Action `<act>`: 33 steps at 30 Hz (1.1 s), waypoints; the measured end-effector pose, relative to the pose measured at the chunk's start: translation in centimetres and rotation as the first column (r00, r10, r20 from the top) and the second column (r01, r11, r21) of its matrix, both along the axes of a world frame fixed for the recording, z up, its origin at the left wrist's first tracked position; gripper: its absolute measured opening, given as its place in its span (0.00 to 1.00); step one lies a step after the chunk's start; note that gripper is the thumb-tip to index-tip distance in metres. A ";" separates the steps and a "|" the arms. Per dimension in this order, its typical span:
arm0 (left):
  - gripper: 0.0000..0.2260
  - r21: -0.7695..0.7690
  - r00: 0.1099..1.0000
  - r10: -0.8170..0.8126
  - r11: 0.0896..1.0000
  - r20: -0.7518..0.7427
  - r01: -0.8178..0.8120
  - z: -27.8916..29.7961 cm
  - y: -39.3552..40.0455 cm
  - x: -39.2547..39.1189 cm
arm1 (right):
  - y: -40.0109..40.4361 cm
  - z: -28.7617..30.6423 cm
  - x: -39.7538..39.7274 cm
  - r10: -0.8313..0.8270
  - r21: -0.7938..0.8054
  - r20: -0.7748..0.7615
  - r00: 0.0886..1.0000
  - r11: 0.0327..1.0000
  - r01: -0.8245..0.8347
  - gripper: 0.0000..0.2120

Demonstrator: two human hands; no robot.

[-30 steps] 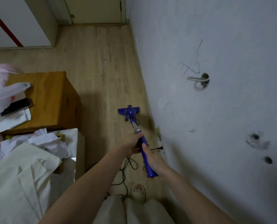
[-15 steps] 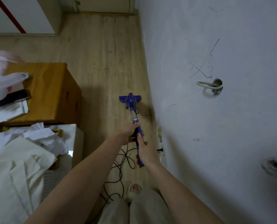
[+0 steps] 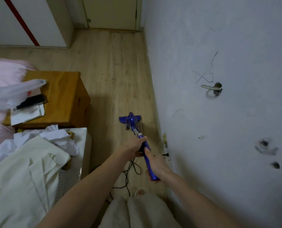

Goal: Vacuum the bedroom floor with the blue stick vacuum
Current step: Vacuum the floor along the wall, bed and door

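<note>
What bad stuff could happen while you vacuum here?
The black cord lies looped on the floor by the foot, so it might trip you or get caught under the vacuum head. A hard pull could also tug the plug from the wall.

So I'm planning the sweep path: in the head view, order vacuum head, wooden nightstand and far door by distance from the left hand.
1. vacuum head, just ahead of the left hand.
2. wooden nightstand, to its left.
3. door, at the far end.
</note>
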State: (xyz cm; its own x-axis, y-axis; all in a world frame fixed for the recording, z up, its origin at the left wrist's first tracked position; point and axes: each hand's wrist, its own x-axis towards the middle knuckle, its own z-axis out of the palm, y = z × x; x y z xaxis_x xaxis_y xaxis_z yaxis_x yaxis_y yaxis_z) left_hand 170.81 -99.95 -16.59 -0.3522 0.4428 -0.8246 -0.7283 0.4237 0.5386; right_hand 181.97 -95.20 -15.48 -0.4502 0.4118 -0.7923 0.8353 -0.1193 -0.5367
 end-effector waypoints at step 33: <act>0.12 -0.091 0.996 0.058 0.994 -0.067 -0.064 -1.7 -11.1 4.7 | -10.9 -2.5 4.2 0.022 -0.077 0.012 1.000 0.997 -0.021 0.26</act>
